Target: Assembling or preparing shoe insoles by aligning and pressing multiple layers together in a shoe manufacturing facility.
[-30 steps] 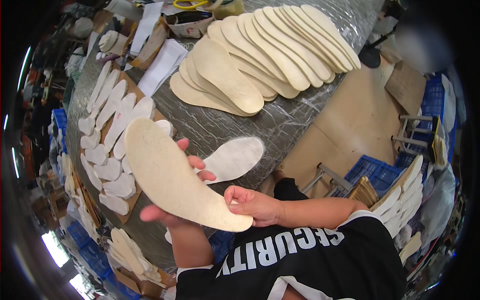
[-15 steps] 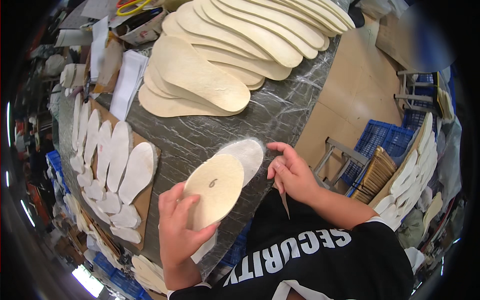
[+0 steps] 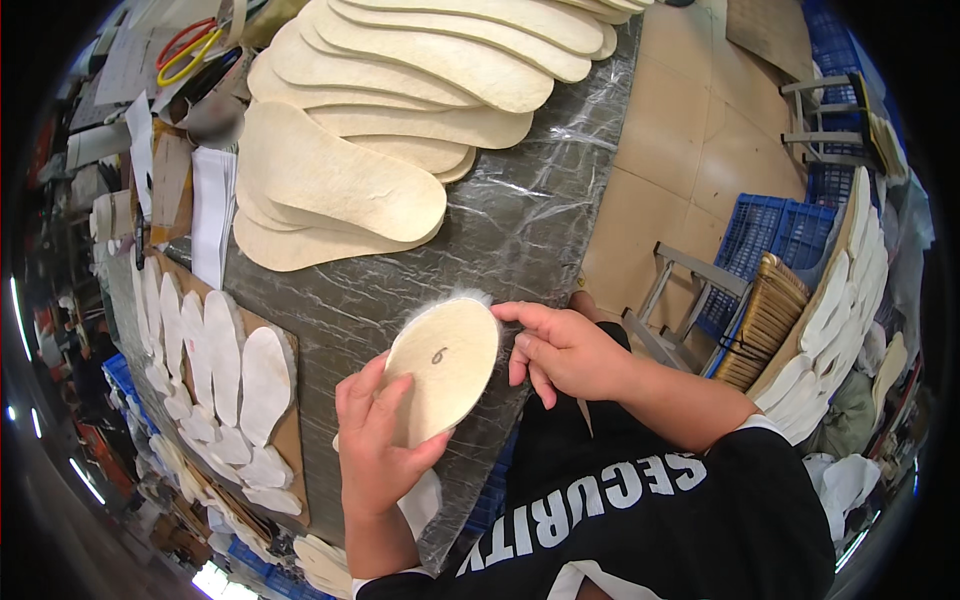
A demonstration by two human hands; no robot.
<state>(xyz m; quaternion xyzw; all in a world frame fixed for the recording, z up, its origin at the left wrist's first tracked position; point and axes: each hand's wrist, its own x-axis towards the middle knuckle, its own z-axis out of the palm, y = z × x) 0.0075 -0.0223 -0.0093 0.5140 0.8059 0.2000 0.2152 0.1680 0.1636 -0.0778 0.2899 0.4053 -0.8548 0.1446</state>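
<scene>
A cream felt insole [image 3: 445, 365] with a small dark pencil mark is held by my left hand [image 3: 385, 435], thumb at its lower edge and fingers across its face. Just past its top rim shows the fuzzy edge of a white fleece piece [image 3: 478, 298] lying behind; most of that piece is hidden. My right hand [image 3: 562, 350] is on the right, index finger stretched out to the rim of the insole and fleece, thumb apart and other fingers loosely bent. Below it a thin pointed tan shape [image 3: 586, 415] shows against the black shirt; I cannot tell what it is.
Fanned cream insoles [image 3: 420, 50] cover the far side of the foil-like grey table [image 3: 520, 200]. White fleece pieces lie on a brown board [image 3: 285, 440] at left. Scissors [image 3: 190, 50] and papers [image 3: 212, 215] are far left. Right: metal stool [image 3: 690, 265], blue crates [image 3: 775, 235], broom [image 3: 765, 320].
The insole has swung over the white fleece piece, now covering most of it. My right hand has moved left, its index finger now at their rim. The view has shifted, moving the table leftward.
</scene>
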